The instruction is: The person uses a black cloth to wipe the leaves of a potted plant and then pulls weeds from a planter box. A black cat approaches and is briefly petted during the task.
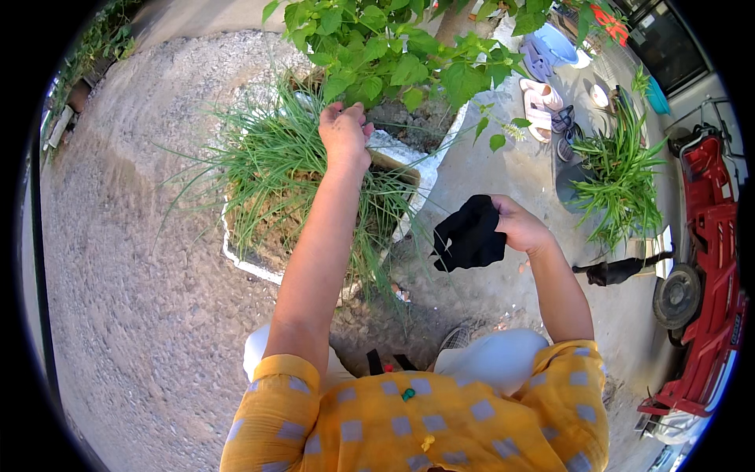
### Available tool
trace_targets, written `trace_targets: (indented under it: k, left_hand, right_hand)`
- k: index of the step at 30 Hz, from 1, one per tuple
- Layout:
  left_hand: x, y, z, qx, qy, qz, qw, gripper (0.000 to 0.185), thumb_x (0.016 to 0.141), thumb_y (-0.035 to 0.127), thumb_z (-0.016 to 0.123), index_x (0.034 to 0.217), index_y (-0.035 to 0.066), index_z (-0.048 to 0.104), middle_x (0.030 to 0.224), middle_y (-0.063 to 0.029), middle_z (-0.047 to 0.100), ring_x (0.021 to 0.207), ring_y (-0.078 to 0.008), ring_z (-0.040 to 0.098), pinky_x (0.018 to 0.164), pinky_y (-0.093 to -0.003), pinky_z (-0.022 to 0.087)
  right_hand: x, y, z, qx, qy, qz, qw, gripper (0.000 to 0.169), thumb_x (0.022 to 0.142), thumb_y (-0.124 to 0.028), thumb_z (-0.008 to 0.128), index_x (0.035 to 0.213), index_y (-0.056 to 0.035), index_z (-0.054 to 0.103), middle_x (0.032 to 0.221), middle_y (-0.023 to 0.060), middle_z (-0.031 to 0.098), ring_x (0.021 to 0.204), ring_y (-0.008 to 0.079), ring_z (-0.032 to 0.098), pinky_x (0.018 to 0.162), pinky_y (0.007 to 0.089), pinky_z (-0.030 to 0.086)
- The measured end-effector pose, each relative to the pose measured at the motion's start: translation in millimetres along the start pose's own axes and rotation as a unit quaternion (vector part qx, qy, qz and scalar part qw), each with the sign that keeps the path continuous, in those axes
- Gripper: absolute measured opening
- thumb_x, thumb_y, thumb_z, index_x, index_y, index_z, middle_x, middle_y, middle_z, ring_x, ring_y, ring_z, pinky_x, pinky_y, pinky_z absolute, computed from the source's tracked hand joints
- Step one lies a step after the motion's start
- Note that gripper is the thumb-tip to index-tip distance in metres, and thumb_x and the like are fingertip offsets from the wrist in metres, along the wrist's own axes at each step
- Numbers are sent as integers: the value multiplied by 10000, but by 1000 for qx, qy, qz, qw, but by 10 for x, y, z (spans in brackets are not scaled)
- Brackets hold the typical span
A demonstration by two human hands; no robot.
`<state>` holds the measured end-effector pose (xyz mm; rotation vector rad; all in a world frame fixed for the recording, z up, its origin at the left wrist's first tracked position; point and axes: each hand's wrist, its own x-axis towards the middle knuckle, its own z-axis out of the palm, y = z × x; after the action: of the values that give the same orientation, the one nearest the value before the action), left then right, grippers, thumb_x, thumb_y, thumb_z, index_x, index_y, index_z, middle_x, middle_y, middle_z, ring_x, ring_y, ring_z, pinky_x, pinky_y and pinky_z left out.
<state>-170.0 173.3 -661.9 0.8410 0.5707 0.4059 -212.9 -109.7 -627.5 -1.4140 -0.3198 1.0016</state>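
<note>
My right hand (520,224) grips a crumpled black cloth (472,236) and holds it up over the concrete, right of a white foam planter box (250,268). Long thin green blades of a chive-like plant (271,153) spill over the box's sides. Stretched across them, my left hand (345,133) is at the far part of the chives, just below the leaves of a broad-leaved plant (407,65). Its fingers are bent, and whether they pinch anything is not visible. Behind this box, a second foam box (407,147) contains dark soil.
A black cat (613,271) is on the concrete at right, near a red cargo vehicle (708,236). A spiky-leaved potted plant (625,171), pink slippers (537,109) and a blue basin (554,44) are farther back. Rough gravelly ground (147,265) spreads at left.
</note>
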Motion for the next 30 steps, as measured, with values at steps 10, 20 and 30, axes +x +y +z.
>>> trace_targets:
  k: [10,20,30]
  left_hand:
    - [143,33,10,95,-112,49,988,252,806,141,630,1046,115,560,773,26,580,627,-74,488,560,-235,384]
    - [81,-63,-20,24,-115,-41,992,18,815,84,587,826,75,597,685,18,551,534,-77,475,448,-215,321]
    - [-65,51,-67,140,-132,-28,981,144,823,67,511,957,54,561,765,-12,576,592,-90,506,483,-212,362]
  right_hand:
    - [755,-364,95,98,45,-129,986,479,797,-294,672,1153,-21,502,1062,43,592,955,136,573,855,281,455]
    - [1732,-589,242,-75,154,-163,972,326,843,-189,595,1096,11,542,1017,86,614,898,166,606,774,296,494]
    - [1860,-527,358,-89,251,-125,956,179,791,-76,604,942,19,588,861,97,642,699,164,620,615,295,507]
